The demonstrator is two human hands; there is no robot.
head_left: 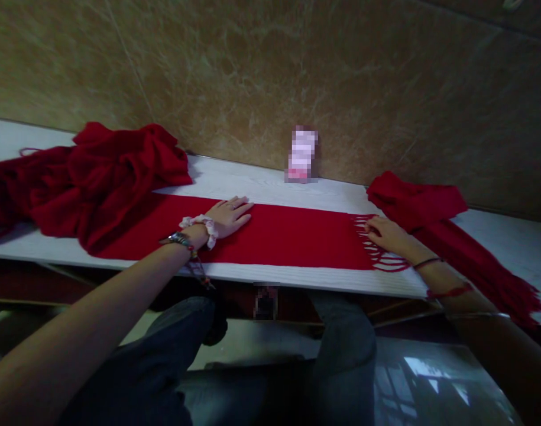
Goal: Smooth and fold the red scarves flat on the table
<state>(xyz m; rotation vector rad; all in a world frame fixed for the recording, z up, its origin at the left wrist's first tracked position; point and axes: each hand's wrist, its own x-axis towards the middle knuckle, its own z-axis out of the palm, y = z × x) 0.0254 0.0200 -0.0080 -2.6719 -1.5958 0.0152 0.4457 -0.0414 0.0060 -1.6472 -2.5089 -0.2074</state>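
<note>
A red scarf (292,236) lies stretched flat along a white table (261,183). My left hand (229,216) rests palm down on its middle, fingers stretched out flat. My right hand (385,232) sits at the scarf's fringed end (381,254), fingers curled on the tassels. The scarf's other end runs into a bunched red heap (97,177) at the left.
A second red scarf (434,219), folded, lies at the right and hangs over the table's front edge. A small pink and white object (302,155) stands against the brown marbled wall. My knees in dark trousers show below the table edge.
</note>
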